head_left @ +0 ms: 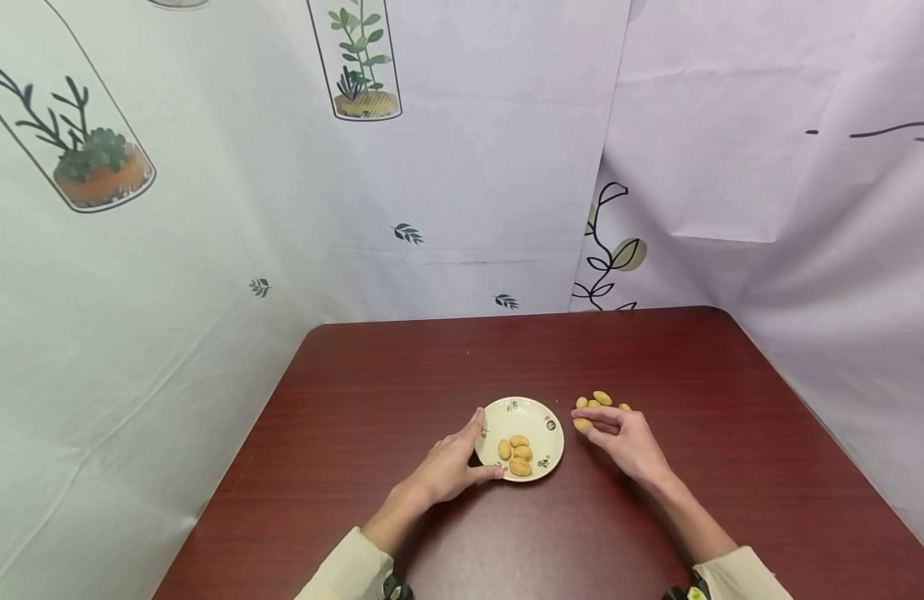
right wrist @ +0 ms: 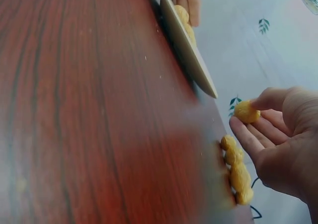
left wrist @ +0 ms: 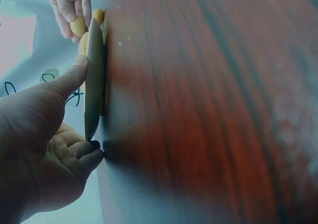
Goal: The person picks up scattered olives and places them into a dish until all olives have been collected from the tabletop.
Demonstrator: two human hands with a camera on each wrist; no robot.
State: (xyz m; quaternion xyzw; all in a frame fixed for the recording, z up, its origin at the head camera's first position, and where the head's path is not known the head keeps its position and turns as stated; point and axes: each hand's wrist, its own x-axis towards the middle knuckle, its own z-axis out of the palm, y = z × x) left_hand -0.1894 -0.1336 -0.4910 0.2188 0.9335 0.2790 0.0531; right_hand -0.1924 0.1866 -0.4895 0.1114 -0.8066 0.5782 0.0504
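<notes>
A cream plate (head_left: 532,418) with small printed figures lies flat on the table, several yellow peanuts (head_left: 521,467) grouped toward its near side. My left hand (head_left: 445,468) holds the plate's left rim, thumb at the near edge and fingers farther back along it. To the right of the plate, my right hand (head_left: 632,446) pinches one peanut (right wrist: 247,112) between thumb and fingers, raised above the tabletop. Other loose peanuts (right wrist: 240,178) lie on the table close beneath that hand, which partly hides them in the head view.
The dark red wooden table (head_left: 402,375) has rounded far corners. Pale cloth (head_left: 469,183) printed with plants hangs behind it and along both sides.
</notes>
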